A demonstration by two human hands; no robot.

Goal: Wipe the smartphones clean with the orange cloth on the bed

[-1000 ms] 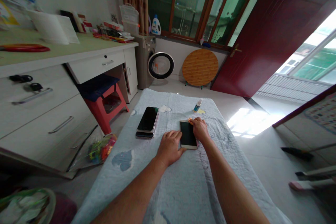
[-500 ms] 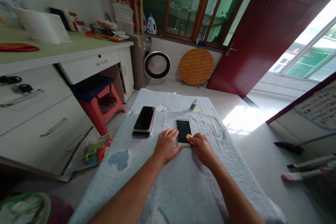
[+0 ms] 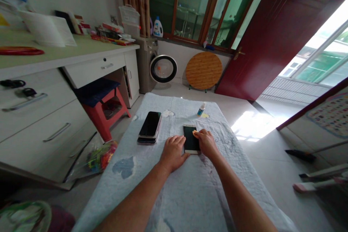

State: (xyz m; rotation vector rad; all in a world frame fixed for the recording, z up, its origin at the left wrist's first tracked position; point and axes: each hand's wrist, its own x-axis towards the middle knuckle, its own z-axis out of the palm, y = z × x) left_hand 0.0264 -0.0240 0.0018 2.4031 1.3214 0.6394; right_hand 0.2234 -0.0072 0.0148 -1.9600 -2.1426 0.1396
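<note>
A white-framed smartphone (image 3: 190,144) lies flat, its dark screen facing up. My left hand (image 3: 173,153) grips it at the left edge and lower corner, fingers along the side and thumb near the bottom. Pinched in my right hand (image 3: 207,143) is a small orange cloth (image 3: 195,133), pressed against the right part of the screen above the middle. To the left lies a stack of phones (image 3: 150,124), the top one screen up. A small spray bottle (image 3: 201,109) with a white top stands upright beyond the smartphone.
A light blue patterned cloth (image 3: 127,195) covers the table under my hands. Left of it stand a red stool (image 3: 104,110) and a white desk (image 3: 89,65). Ahead are a washing machine with its round door (image 3: 163,69) open and a round wooden tabletop (image 3: 203,70).
My right hand has moved the orange cloth up the screen, from near the lower right corner to above the middle. My left hand stays on the smartphone.
</note>
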